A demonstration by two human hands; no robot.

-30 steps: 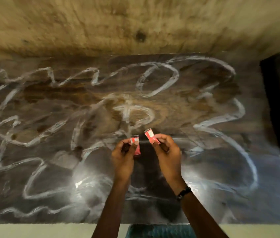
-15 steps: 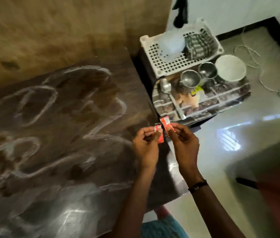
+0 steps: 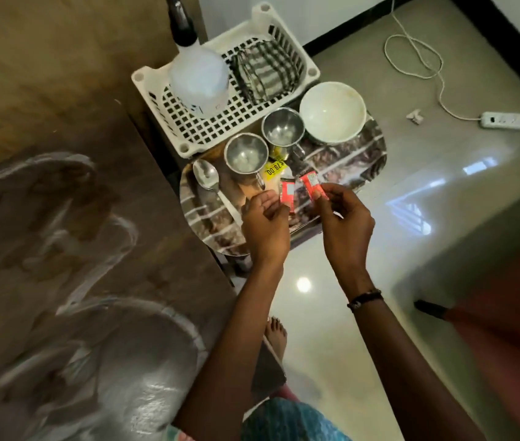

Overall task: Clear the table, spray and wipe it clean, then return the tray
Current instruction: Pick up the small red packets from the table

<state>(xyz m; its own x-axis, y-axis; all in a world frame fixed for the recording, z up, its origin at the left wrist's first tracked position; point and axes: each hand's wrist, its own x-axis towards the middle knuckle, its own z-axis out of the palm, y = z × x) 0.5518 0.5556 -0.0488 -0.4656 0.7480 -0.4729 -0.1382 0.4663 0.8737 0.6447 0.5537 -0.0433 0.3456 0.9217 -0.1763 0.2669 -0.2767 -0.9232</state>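
My left hand (image 3: 266, 226) pinches a small red wrapper (image 3: 287, 194), and my right hand (image 3: 344, 222) pinches a second red wrapper (image 3: 311, 183). Both hands hover over the near part of the patterned tray (image 3: 360, 160), which sits to the right of the dark wooden table (image 3: 77, 249). White smears cover the table top. On the tray stand two steel cups (image 3: 245, 152) (image 3: 282, 127), a white bowl (image 3: 331, 111), a spoon (image 3: 207, 178) and a yellow-labelled packet (image 3: 274, 170).
Behind the tray, a white plastic basket (image 3: 195, 128) holds a spray bottle (image 3: 199, 78) and a checked cloth (image 3: 265, 71). A power strip (image 3: 516, 120) and its white cord (image 3: 417, 55) lie on the glossy tiled floor. My bare foot (image 3: 276, 337) is beside the table edge.
The view swung right from the smeared table to the tray and basket. Both hands, each still holding a red wrapper, moved from above the table to above the tray.
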